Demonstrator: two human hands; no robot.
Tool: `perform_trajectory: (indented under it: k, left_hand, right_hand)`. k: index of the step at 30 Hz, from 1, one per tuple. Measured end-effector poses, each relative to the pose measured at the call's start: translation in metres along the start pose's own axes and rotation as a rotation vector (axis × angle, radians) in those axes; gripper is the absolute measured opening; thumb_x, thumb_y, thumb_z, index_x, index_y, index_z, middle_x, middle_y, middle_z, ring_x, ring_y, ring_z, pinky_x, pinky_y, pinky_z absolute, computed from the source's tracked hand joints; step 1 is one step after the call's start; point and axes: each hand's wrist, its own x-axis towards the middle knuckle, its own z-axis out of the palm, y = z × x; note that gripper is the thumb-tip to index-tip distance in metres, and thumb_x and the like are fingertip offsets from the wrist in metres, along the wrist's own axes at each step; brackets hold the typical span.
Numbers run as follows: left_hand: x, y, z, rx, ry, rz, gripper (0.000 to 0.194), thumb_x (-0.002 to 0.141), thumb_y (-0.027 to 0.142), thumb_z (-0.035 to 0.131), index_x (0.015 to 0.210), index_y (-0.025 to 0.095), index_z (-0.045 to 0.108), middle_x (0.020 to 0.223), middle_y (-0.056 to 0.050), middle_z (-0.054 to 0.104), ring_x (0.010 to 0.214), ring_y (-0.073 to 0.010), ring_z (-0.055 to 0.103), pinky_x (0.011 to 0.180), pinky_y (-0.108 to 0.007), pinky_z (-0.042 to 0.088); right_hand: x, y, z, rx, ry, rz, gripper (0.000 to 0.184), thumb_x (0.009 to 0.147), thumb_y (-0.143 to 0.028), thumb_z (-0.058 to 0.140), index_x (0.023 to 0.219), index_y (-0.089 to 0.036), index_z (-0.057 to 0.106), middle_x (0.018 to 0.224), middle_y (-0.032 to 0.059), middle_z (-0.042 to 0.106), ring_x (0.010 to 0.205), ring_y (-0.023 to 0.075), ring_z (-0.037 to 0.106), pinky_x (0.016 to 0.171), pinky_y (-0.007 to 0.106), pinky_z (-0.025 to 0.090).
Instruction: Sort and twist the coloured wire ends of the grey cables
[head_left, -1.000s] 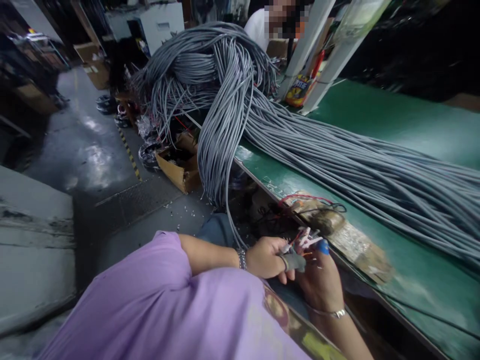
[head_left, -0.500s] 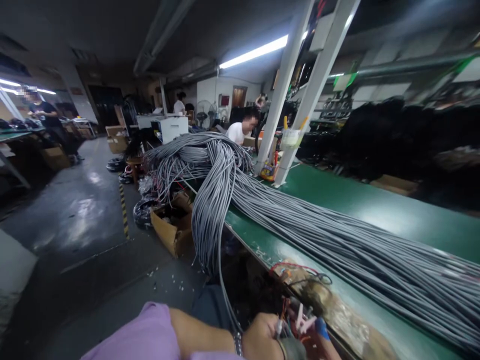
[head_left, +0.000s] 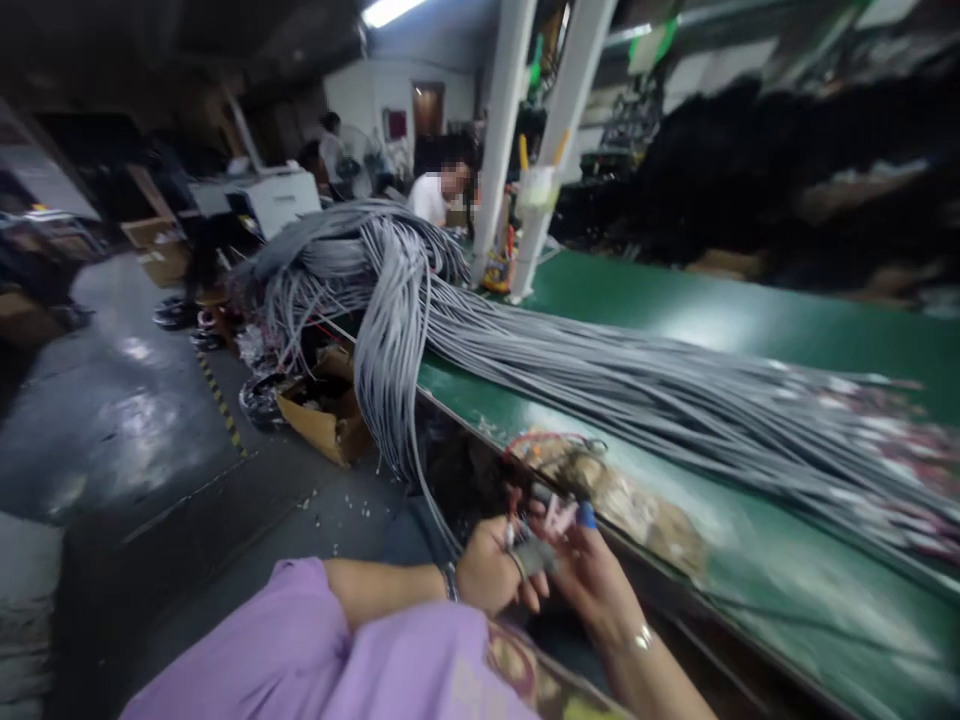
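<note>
My left hand (head_left: 486, 568) is closed around the end of a grey cable (head_left: 433, 505), which hangs from the big bundle and passes by my wrist. A grey band wraps a finger of this hand. Close on its right, my right hand (head_left: 592, 575) has curled fingers, one with a blue covering (head_left: 586, 515). Whatever it pinches is blurred and partly hidden. Between the hands, at the table's edge, show a pale pink clip-like piece (head_left: 559, 515) and thin reddish wires (head_left: 514, 500). The grey cable bundle (head_left: 600, 360) lies along the green table, part of it drooping over the edge.
Brown paper and clear tape (head_left: 637, 510) cover part of the green table's (head_left: 765, 560) near edge. An open cardboard box (head_left: 326, 410) stands on the floor left of the table. White posts (head_left: 551, 150) rise from the table. A co-worker (head_left: 431, 198) in white sits beyond the bundle.
The view has swung right and down, so both hands and the bundle's reddish-white ends on the right now show more fully. My hands stay close together at the table's edge.
</note>
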Motion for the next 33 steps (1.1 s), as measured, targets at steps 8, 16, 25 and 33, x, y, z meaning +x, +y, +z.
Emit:
perform_trajectory:
  k: [8, 16, 25, 33]
  left_hand:
    - [-0.003, 0.000, -0.013, 0.062, -0.008, 0.002, 0.050, 0.061, 0.065, 0.068, 0.066, 0.018, 0.053, 0.048, 0.002, 0.059, 0.033, -0.0077, 0.049, 0.033, -0.018, 0.025]
    - [-0.003, -0.005, -0.015, 0.104, -0.030, 0.013, 0.052, 0.061, 0.067, 0.068, 0.068, 0.017, 0.053, 0.049, 0.002, 0.059, 0.033, -0.0076, 0.049, 0.033, -0.018, 0.030]
    - [-0.002, -0.005, -0.016, 0.117, -0.041, 0.000, 0.054, 0.059, 0.068, 0.069, 0.066, 0.017, 0.052, 0.047, 0.002, 0.058, 0.032, -0.0076, 0.048, 0.032, -0.018, 0.028]
    - [-0.004, -0.001, -0.014, 0.118, -0.048, -0.031, 0.058, 0.054, 0.071, 0.070, 0.062, 0.017, 0.052, 0.044, 0.002, 0.056, 0.030, -0.0076, 0.046, 0.031, -0.018, 0.029]
  right_hand:
    - [0.000, 0.016, -0.002, 0.185, 0.115, 0.123, 0.032, 0.066, -0.053, 0.076, 0.070, -0.022, 0.068, 0.064, 0.0014, 0.067, 0.058, 0.0192, 0.061, 0.062, 0.035, 0.052]
    - [0.000, 0.017, -0.001, 0.211, 0.127, 0.100, 0.027, 0.066, -0.046, 0.078, 0.072, -0.021, 0.069, 0.063, -0.0006, 0.067, 0.055, 0.0152, 0.059, 0.060, 0.030, 0.050]
    - [-0.003, 0.015, 0.003, 0.286, 0.143, 0.144, 0.031, 0.063, -0.049, 0.080, 0.069, -0.020, 0.070, 0.065, 0.0005, 0.069, 0.053, 0.0134, 0.058, 0.054, 0.026, 0.050]
    - [0.000, 0.014, 0.003, 0.379, 0.094, 0.120, 0.026, 0.058, -0.039, 0.087, 0.068, -0.020, 0.071, 0.063, -0.0017, 0.071, 0.052, 0.0104, 0.061, 0.051, 0.019, 0.052]
